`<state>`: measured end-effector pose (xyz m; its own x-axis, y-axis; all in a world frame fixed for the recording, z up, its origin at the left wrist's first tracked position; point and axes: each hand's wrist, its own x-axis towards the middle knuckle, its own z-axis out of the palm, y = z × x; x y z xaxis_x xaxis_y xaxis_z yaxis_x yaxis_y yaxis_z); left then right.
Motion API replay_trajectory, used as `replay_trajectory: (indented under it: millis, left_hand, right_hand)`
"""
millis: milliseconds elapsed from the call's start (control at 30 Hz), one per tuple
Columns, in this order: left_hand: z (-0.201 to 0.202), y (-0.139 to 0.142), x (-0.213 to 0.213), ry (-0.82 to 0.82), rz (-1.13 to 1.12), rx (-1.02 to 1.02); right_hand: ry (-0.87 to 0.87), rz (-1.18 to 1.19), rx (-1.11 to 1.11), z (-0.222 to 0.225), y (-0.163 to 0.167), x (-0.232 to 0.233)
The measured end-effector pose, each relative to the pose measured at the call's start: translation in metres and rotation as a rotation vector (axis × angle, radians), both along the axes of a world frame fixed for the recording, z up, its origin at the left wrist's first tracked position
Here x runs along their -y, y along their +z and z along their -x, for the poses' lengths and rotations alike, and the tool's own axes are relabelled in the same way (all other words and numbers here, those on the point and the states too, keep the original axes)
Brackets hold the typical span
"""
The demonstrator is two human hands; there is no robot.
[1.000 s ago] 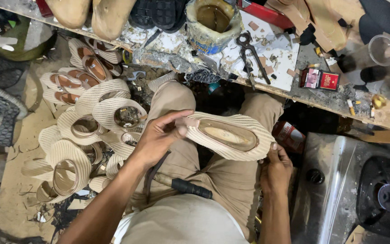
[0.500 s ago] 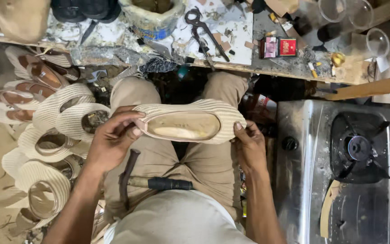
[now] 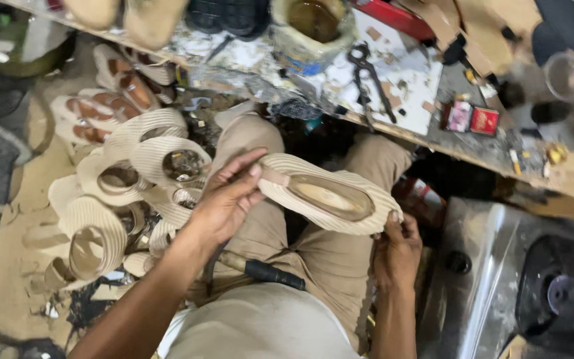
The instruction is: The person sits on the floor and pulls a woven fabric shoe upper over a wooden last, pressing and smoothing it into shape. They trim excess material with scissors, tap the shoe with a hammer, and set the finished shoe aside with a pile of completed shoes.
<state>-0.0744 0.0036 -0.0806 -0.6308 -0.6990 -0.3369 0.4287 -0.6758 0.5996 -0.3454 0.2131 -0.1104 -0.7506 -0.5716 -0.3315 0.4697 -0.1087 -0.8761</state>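
I hold a cream ribbed shoe upper [image 3: 330, 196] sole-side up over my lap, its tan insole facing me. My left hand [image 3: 224, 199] grips its left end, with the thumb laid on the edge. Its right end rests in my right hand [image 3: 396, 246], which holds it from below. A tool with a black handle [image 3: 270, 272] lies across my thigh, under the shoe.
Several more cream ribbed uppers [image 3: 121, 193] are piled on the floor at left, with brown sandals [image 3: 111, 93] behind them. The cluttered workbench [image 3: 406, 86] ahead carries pincers [image 3: 370, 76], a glue pot [image 3: 313, 23] and small red boxes [image 3: 472, 119]. A metal gas stove [image 3: 526, 286] stands at right.
The view has swung left and tilted. My right hand has slid lower under the shoe's right end, which now tips down, while my left hand keeps its grip.
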Motion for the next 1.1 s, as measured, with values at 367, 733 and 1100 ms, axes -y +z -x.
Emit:
replay_trajectory:
  millis: [367,733,1100]
  left_hand:
    - [-0.016,0.01,0.0,0.008,-0.077,0.035]
    - [-0.01,0.014,-0.015,0.018,-0.179,0.028]
    - [-0.009,0.066,-0.028,0.076,0.115,0.722]
  right_hand:
    - [0.047,-0.009,-0.054,-0.007,0.0,0.003]
    - [0.008,-0.026,-0.027,-0.006,0.002,0.0]
    - [-0.022,-0.002,-0.071,-0.008,-0.003,0.001]
